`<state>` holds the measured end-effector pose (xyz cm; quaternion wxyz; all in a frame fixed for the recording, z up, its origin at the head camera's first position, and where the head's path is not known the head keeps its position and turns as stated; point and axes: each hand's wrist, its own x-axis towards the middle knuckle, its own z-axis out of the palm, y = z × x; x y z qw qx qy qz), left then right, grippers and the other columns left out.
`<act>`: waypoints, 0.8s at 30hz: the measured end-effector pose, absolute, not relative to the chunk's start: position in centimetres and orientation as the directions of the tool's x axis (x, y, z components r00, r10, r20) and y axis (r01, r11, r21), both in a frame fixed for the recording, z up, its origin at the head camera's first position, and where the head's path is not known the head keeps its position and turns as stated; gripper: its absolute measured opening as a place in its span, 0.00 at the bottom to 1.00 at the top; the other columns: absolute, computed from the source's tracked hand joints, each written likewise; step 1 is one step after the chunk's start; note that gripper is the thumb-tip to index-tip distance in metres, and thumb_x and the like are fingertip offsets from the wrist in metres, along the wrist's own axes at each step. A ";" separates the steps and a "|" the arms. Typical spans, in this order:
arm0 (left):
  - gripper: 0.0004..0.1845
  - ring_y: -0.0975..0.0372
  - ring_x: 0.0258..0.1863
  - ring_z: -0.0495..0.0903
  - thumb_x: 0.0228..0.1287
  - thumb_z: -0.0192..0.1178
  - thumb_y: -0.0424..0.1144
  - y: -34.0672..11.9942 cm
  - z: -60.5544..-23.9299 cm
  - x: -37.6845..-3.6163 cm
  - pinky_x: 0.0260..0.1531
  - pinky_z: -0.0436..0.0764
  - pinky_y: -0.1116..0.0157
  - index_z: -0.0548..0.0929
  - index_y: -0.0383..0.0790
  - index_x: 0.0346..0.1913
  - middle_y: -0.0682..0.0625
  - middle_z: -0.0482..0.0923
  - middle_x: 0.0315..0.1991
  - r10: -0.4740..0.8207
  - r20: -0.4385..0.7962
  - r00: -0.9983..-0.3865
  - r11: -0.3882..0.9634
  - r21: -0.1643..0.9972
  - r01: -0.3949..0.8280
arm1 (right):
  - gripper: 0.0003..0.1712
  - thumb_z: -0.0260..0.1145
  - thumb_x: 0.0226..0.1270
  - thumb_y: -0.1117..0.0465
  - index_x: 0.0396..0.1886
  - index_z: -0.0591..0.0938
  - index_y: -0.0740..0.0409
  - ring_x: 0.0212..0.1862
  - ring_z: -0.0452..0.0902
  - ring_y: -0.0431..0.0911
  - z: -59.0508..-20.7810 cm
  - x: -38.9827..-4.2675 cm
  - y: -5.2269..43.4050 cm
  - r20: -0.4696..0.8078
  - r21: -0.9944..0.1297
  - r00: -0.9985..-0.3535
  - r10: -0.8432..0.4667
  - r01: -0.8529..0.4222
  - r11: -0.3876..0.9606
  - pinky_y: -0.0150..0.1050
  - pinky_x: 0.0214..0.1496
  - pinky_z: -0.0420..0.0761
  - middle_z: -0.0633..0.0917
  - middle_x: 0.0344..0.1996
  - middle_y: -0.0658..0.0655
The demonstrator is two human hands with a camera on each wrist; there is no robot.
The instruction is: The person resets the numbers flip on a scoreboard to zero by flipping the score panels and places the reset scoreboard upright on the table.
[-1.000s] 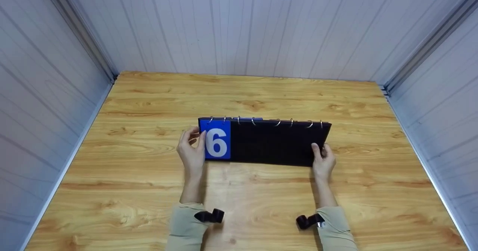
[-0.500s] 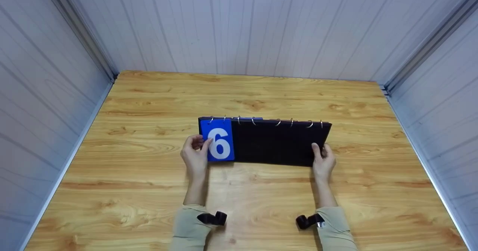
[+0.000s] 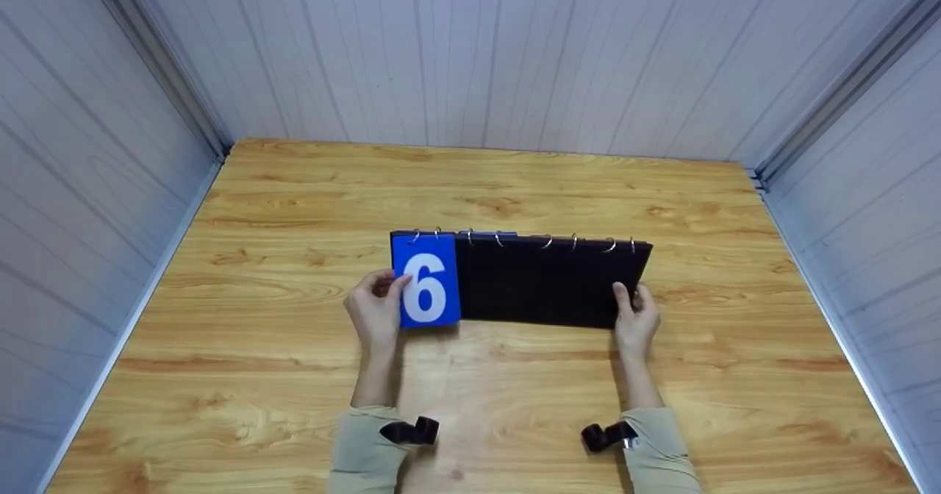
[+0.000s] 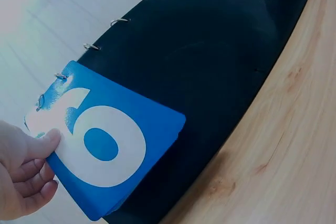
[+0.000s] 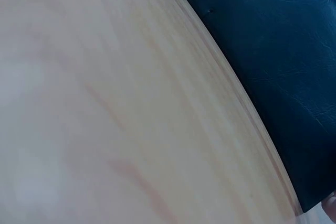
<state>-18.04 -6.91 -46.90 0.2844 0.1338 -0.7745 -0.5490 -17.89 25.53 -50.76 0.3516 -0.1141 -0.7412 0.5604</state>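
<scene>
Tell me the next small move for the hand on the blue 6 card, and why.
Probably swing the blue 6 card up and over its rings. The left hand pinches its left edge and its lower end stands off the black board, while the right hand grips the board's right corner.

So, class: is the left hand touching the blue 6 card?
Touching. The left wrist view shows the left hand pinching the blue 6 card's edge, thumb lying on its white numeral.

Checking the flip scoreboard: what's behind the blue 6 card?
The black board backs the blue 6 card. The left hand pinches its edge. Any cards beneath are hidden.
</scene>
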 end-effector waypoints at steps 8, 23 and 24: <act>0.08 0.57 0.24 0.77 0.44 0.69 0.32 -7.3 -46.1 -17.1 0.27 0.77 0.62 0.83 0.30 0.28 0.43 0.80 0.25 -0.493 0.452 -0.744 0.499 0.847 0.184 | 0.13 0.63 0.55 0.72 0.20 0.69 0.75 0.18 0.54 0.36 -50.8 -17.9 25.6 0.395 -0.912 -0.726 0.562 -0.237 0.334 0.26 0.20 0.55 0.61 0.11 0.52; 0.09 0.57 0.26 0.77 0.54 0.61 0.28 -8.2 -44.3 -16.0 0.25 0.75 0.74 0.81 0.27 0.38 0.40 0.80 0.29 -0.372 0.411 -0.832 0.195 0.911 0.362 | 0.15 0.63 0.55 0.71 0.18 0.66 0.75 0.16 0.52 0.34 -50.8 -17.9 25.6 0.399 -0.909 -0.727 0.558 -0.233 0.347 0.25 0.17 0.52 0.59 0.10 0.50; 0.08 0.58 0.25 0.77 0.56 0.59 0.29 -8.3 -44.1 -16.0 0.25 0.75 0.73 0.81 0.27 0.37 0.40 0.80 0.30 -0.358 0.392 -0.847 0.156 0.920 0.360 | 0.16 0.63 0.55 0.71 0.19 0.66 0.75 0.16 0.52 0.34 -50.9 -17.9 25.6 0.402 -0.907 -0.726 0.557 -0.234 0.349 0.25 0.17 0.52 0.59 0.10 0.50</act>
